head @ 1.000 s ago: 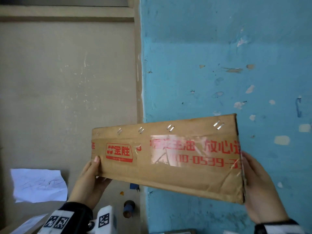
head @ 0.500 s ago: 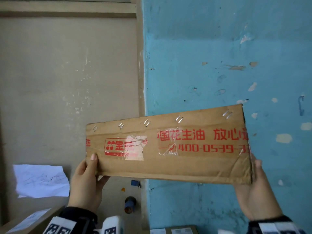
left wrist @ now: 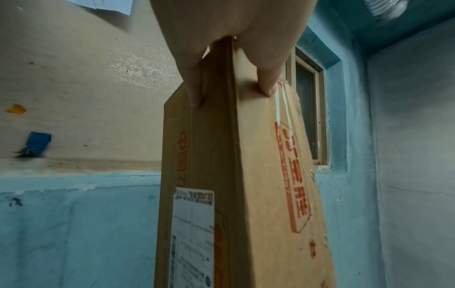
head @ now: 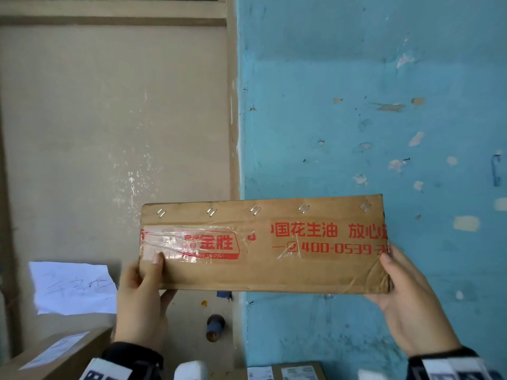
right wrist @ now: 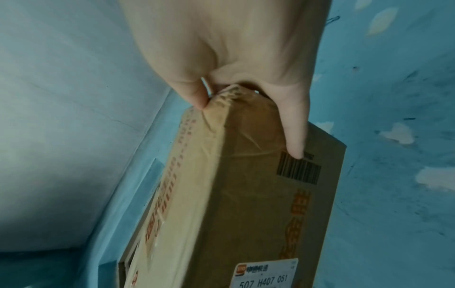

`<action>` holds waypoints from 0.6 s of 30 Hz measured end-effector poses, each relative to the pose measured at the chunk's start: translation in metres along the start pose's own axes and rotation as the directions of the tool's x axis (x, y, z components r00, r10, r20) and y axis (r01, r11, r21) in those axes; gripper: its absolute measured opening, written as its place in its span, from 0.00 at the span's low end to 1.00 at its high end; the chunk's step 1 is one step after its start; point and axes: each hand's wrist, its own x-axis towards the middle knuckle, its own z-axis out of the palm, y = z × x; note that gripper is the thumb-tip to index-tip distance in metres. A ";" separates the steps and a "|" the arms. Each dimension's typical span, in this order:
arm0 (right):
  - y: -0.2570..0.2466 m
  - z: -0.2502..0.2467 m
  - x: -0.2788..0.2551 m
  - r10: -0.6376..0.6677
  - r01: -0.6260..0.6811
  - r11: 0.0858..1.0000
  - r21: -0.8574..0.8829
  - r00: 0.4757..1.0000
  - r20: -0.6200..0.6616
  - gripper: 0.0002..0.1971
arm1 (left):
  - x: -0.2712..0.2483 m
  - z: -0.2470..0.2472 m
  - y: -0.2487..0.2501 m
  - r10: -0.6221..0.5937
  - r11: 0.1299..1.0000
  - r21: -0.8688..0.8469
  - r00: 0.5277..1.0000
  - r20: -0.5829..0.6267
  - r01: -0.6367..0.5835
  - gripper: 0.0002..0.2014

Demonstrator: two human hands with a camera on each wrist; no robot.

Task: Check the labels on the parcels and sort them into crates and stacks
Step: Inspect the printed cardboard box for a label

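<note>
I hold a long flat cardboard parcel with red print, staples and clear tape up in front of the wall, level, its printed face toward me. My left hand grips its left end, thumb on the front. My right hand grips the right end. In the left wrist view the parcel carries a white shipping label on the far side. The right wrist view shows that same side of the parcel with a barcode under my finger and a white label.
A beige door panel fills the left, a blue chipped wall the right. A white paper sheet hangs on the door. Another labelled box sits at lower left, more parcels at the bottom edge. A door knob is below.
The parcel has levelled out from a tilt and turned its printed face squarely toward me. Both hands kept their hold on its ends.
</note>
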 end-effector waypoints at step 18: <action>-0.004 -0.022 0.006 -0.095 0.073 0.982 -0.173 0.988 -0.123 0.34 | -0.004 0.002 0.008 0.114 0.993 0.027 0.987 0.110 -0.118 0.11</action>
